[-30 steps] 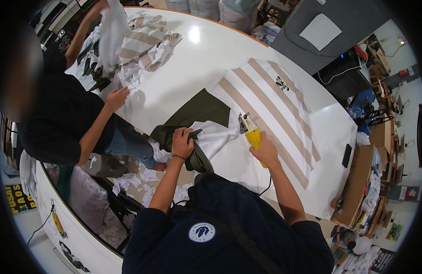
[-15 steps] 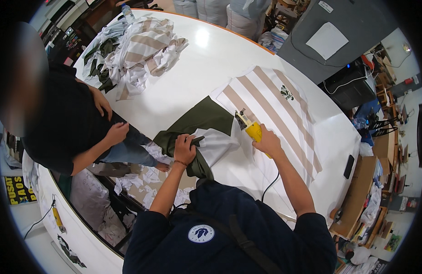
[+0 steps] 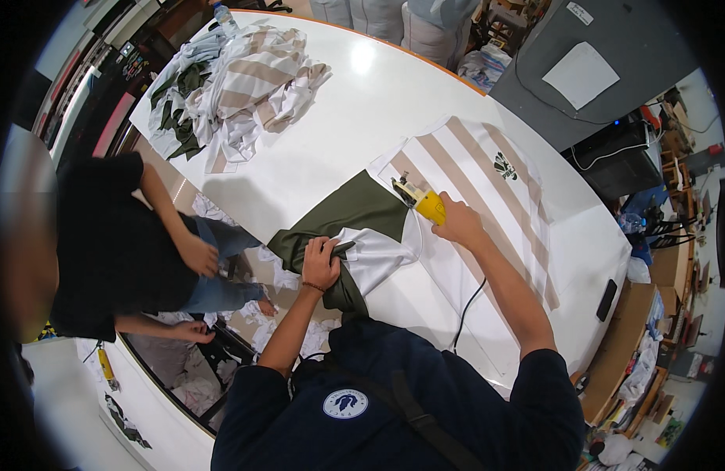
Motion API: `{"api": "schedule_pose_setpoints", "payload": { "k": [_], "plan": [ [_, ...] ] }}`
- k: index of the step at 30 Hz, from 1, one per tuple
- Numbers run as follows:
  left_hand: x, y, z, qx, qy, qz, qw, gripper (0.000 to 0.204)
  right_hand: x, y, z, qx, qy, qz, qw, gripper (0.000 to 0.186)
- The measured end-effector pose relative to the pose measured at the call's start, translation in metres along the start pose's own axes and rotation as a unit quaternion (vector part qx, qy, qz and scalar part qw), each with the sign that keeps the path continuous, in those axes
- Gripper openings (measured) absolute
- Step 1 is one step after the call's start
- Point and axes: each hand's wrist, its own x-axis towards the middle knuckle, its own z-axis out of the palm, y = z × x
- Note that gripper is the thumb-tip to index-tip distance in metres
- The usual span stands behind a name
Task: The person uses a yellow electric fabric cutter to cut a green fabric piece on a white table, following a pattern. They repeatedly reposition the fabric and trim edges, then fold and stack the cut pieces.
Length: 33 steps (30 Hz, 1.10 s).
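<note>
My right hand (image 3: 460, 223) grips a yellow electric fabric cutter (image 3: 430, 207) with a metal head and a trailing cord. The cutter's head rests at the upper edge of a dark green cloth panel (image 3: 362, 206), where it meets the white and tan striped fabric (image 3: 474, 177). With fingers curled, my left hand (image 3: 322, 264) holds a fold of the green cloth near its lower left end. White cloth (image 3: 378, 253) bunches out between my two hands. Whether the blade touches cloth is too small to tell.
On the white table (image 3: 323, 133), a heap of striped, white and green cloth (image 3: 249, 86) lies far left beside a water bottle (image 3: 224, 17). Another person (image 3: 115, 235) stands at the left. A black phone-like object (image 3: 606, 300) lies near the right edge. Scraps litter the floor.
The cutter and my right hand have shifted slightly left along the green panel's edge. My left hand stays on the cloth. The other person has moved back to the left, away from the table.
</note>
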Motion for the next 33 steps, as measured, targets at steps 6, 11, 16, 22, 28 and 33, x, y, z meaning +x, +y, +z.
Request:
{"api": "schedule_pose_setpoints", "payload": {
  "k": [6, 11, 16, 22, 28, 33],
  "plan": [
    [0.003, 0.006, -0.005, 0.003, -0.015, -0.007, 1.0, 0.04, 0.029, -0.012, -0.011, -0.01, -0.023, -0.019, 1.0, 0.076],
    [0.002, 0.004, -0.003, 0.006, -0.016, -0.01, 1.0, 0.041, 0.05, -0.03, -0.014, -0.014, -0.007, -0.034, 0.999, 0.075],
    [0.002, 0.002, -0.003, 0.007, -0.016, -0.005, 1.0, 0.042, 0.063, -0.048, -0.014, -0.011, -0.013, -0.03, 0.999, 0.076],
    [0.004, 0.012, -0.002, 0.042, 0.008, -0.059, 0.997, 0.054, 0.048, -0.045, -0.012, 0.025, -0.002, 0.001, 1.0, 0.075],
    [0.004, 0.002, 0.004, 0.106, 0.022, -0.073, 0.991, 0.057, -0.025, -0.004, 0.009, 0.124, 0.016, 0.043, 0.991, 0.078],
    [0.015, -0.014, 0.008, 0.101, 0.021, -0.087, 0.991, 0.047, -0.096, 0.046, 0.033, 0.275, 0.041, 0.085, 0.957, 0.075]
  ]
}}
